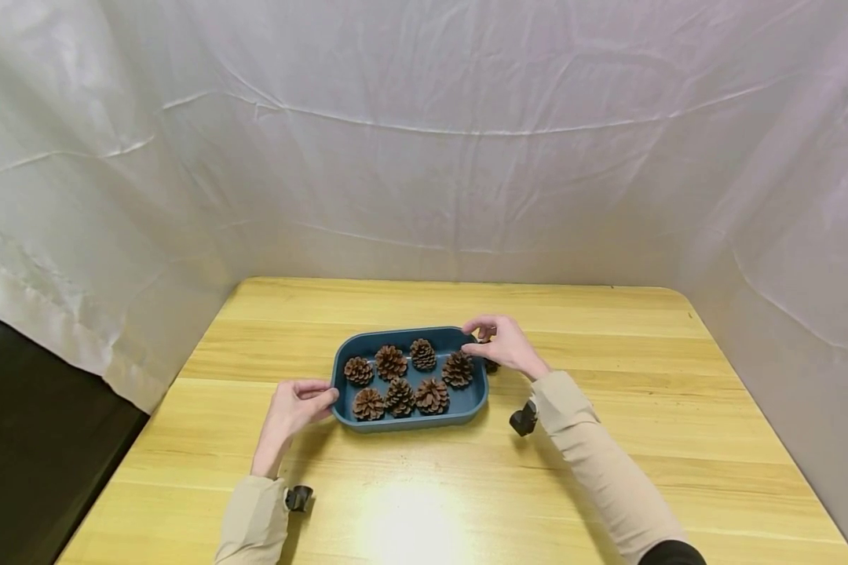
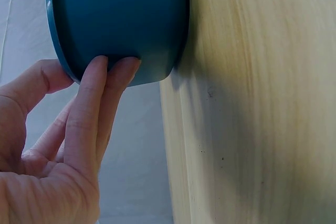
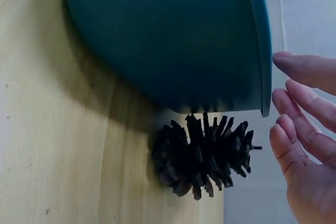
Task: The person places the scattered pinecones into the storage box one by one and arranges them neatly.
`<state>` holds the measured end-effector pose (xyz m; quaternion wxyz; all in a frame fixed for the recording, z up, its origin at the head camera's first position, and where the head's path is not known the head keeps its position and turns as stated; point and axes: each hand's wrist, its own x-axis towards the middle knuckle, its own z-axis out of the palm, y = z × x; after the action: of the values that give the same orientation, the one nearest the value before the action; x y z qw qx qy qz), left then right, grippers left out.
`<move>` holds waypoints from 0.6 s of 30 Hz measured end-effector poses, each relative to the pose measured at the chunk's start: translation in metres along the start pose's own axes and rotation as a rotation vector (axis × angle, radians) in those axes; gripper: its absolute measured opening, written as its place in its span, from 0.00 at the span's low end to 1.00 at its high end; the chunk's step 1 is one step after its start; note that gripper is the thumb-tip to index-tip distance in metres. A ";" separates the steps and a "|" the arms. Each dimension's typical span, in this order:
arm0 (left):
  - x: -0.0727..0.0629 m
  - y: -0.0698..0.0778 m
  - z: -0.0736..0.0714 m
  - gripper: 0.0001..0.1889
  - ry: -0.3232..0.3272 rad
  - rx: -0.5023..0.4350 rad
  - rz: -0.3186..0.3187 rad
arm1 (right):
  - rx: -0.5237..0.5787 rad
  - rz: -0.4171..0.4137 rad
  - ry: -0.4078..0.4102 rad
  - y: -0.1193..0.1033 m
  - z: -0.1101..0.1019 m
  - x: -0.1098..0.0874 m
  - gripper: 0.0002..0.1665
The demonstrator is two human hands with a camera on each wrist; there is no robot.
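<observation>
A blue plastic tub (image 1: 411, 425) with rounded corners sits on the table and holds several brown pine cones (image 1: 433, 395). At its left end my left hand (image 1: 291, 414) pinches the rim, thumb on the edge and fingers against the outer wall (image 2: 126, 30). My right hand (image 1: 506, 346) hovers at the far right corner, fingers loosely bent and nothing between them. In the right wrist view, another pine cone (image 3: 202, 156) stands on the table outside the tub, close against its wall or touching it. The right hand is just above this cone, apart from it.
The wooden table (image 1: 636, 377) extends around the tub on all sides. White cloth (image 1: 438, 196) hangs behind the table and at both sides. A dark surface (image 1: 35, 439) lies beyond the left edge. Each wrist carries a small black camera mount (image 1: 523, 419).
</observation>
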<state>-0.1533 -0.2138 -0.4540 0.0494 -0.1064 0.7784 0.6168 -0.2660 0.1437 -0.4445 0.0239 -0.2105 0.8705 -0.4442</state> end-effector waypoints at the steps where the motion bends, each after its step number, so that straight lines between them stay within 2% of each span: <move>1: 0.000 0.000 0.000 0.18 0.000 0.000 -0.001 | 0.009 -0.001 0.010 0.001 0.000 0.000 0.18; 6: 0.000 0.000 0.000 0.18 -0.001 0.005 0.001 | 0.077 0.008 0.053 0.006 -0.003 -0.004 0.17; 10: 0.000 0.000 0.000 0.18 -0.002 0.011 0.005 | 0.119 0.038 0.132 0.013 -0.005 -0.006 0.17; 14: 0.000 0.000 0.000 0.18 -0.003 0.010 0.003 | 0.142 0.123 0.225 0.024 -0.007 -0.007 0.16; 18: 0.000 0.001 0.000 0.18 -0.003 0.009 0.001 | 0.138 0.195 0.257 0.035 -0.009 -0.008 0.18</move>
<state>-0.1538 -0.2137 -0.4534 0.0506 -0.1050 0.7810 0.6135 -0.2725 0.1717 -0.4673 -0.0304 -0.0643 0.8502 -0.5216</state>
